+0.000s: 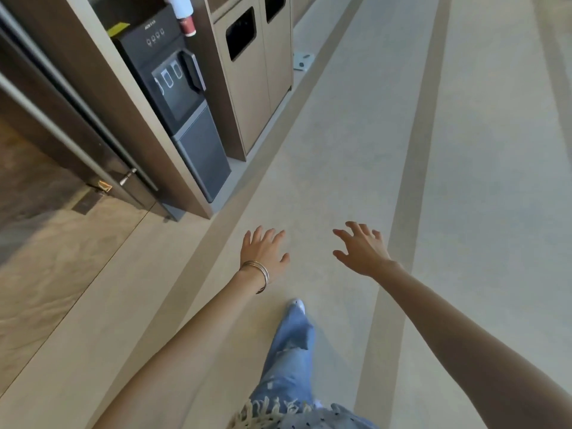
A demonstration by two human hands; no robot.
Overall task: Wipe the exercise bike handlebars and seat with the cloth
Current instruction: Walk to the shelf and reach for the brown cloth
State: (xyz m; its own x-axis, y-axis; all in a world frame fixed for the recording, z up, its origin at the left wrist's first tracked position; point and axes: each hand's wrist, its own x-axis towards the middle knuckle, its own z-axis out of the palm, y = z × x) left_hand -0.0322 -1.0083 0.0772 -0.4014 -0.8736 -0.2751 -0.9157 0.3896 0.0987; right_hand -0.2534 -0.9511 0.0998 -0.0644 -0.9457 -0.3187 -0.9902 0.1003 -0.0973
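Note:
No exercise bike and no cloth appear in the head view. My left hand (264,250) is stretched out over the pale floor, fingers spread, holding nothing, with thin bangles at its wrist. My right hand (361,249) is held out beside it at about the same height, fingers apart and empty. Below the hands, one leg in blue jeans (291,345) steps forward with a white shoe tip showing.
A dark water dispenser (179,97) stands in a wall niche at the upper left. Two beige waste bins (257,72) with dark openings stand to its right. A glass door with a floor stop (127,178) is at the left. Pale floor with darker stripes (408,187) stretches ahead.

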